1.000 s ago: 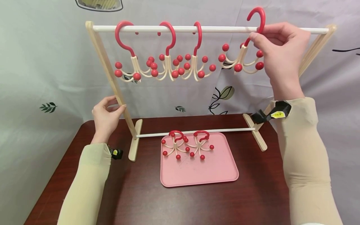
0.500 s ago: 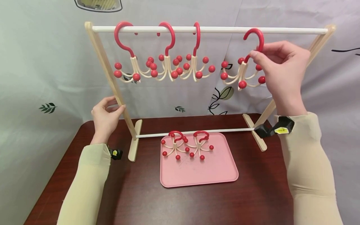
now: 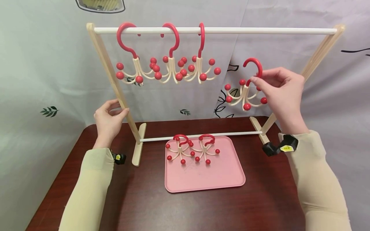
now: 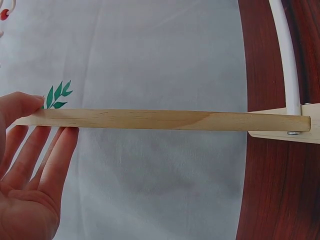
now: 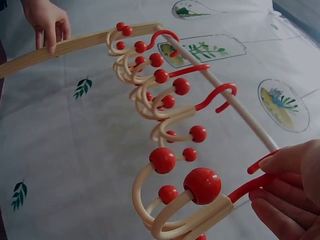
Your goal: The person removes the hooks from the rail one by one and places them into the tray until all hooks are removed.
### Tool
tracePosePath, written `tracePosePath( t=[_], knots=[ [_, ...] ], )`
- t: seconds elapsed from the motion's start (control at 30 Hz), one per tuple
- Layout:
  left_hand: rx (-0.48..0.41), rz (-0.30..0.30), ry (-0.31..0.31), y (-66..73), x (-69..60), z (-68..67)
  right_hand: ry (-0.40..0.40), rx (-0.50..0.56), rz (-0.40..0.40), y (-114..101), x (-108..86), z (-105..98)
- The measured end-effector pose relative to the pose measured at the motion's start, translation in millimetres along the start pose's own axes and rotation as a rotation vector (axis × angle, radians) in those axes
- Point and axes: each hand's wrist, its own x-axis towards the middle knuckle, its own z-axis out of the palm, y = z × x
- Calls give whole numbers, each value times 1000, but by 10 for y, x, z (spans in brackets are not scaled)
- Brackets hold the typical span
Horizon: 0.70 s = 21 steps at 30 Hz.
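My right hand (image 3: 284,96) pinches a multi-arm hanger (image 3: 245,93) by its red hook; the hanger has cream arms tipped with red balls. It hangs below the white top rail (image 3: 268,30), off the rail. Three like hangers (image 3: 171,64) hang on the rail's left half, their arms close together. My left hand (image 3: 109,120) pinches the left wooden post (image 4: 150,120) of the rack between thumb and fingers. Two more hangers (image 3: 205,149) lie on a pink tray (image 3: 208,179).
The rack stands on wooden feet (image 3: 139,147) at the back of the dark red-brown table (image 3: 173,211), with a lower white bar (image 3: 231,133) joining them. The tray's far edge reaches that bar. A patterned pale cloth (image 3: 167,102) hangs behind.
My right hand has come down from the top rail with the hanger, lowering it well beneath the rail. The left hand stays on the post, and the other hangers have stayed put.
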Motion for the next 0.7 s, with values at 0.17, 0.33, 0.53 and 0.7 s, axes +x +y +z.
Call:
tracePosePath(
  t=[0.17, 0.33, 0.53, 0.7],
  knots=[
    [3, -13, -8, 5, -1, -9, -17, -32, 27, 208, -77, -20],
    [-1, -2, -4, -8, 3, -4, -21, 53, 36, 396, -175, -26],
    [-5, 17, 5, -11, 4, 4, -32, 151, 93, 606, -350, -50],
    [-6, 12, 1, -8, -1, -1, -59, 134, 163, 788, -517, -58]
  ],
)
